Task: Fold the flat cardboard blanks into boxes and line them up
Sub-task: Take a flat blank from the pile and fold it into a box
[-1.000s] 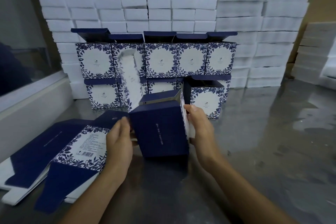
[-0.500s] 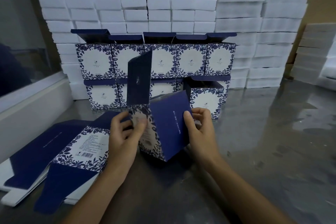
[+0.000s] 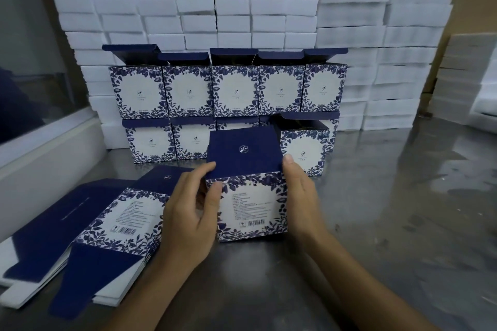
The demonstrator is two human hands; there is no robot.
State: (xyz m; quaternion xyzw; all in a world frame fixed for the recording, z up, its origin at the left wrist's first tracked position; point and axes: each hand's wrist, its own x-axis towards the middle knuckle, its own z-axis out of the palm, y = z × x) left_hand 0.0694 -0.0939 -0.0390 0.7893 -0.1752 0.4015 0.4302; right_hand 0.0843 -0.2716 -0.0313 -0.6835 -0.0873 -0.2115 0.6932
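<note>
We hold a navy-and-white floral cardboard box (image 3: pixel 251 196) upright on the grey metal table (image 3: pixel 376 223), its dark blue lid flap folded down on top and the barcode panel facing us. Our left hand (image 3: pixel 191 212) grips its left edge, thumb and fingers curled round the corner. Our right hand (image 3: pixel 301 196) presses flat against its right side, fingers straight. A stack of flat navy-and-white cardboard blanks (image 3: pixel 88 226) lies just left. Behind, two tiers of finished floral boxes (image 3: pixel 231 88) stand before white foam blocks (image 3: pixel 363 43).
</note>
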